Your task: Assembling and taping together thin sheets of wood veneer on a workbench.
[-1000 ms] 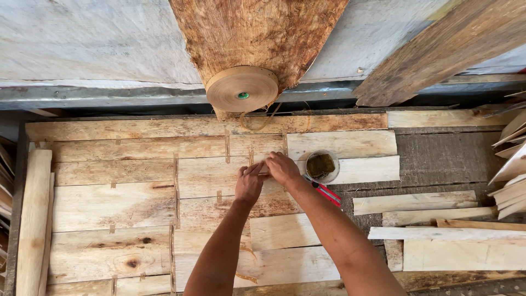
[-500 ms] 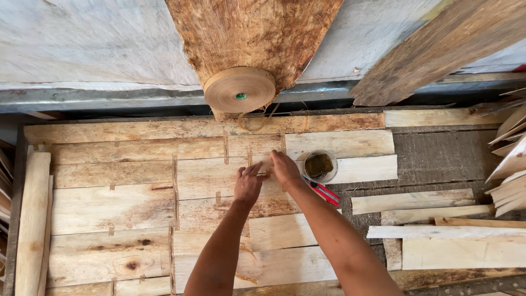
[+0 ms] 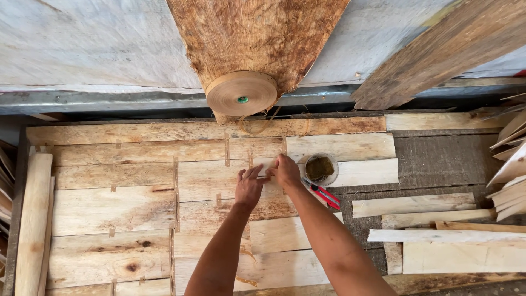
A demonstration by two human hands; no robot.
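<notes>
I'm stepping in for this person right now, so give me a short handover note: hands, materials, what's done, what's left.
Left hand: flat on the veneer sheet, fingers spread, holding nothing.
Right hand: pressing down at a seam beside it; whether it pinches tape cannot be told.
Tape roll stands at the table's far edge. Small bowl and red cutter lie just right of the hands.
Done: many strips already joined, with short tape pieces across seams.
Left: loose strips lie unjoined on the right.
</notes>
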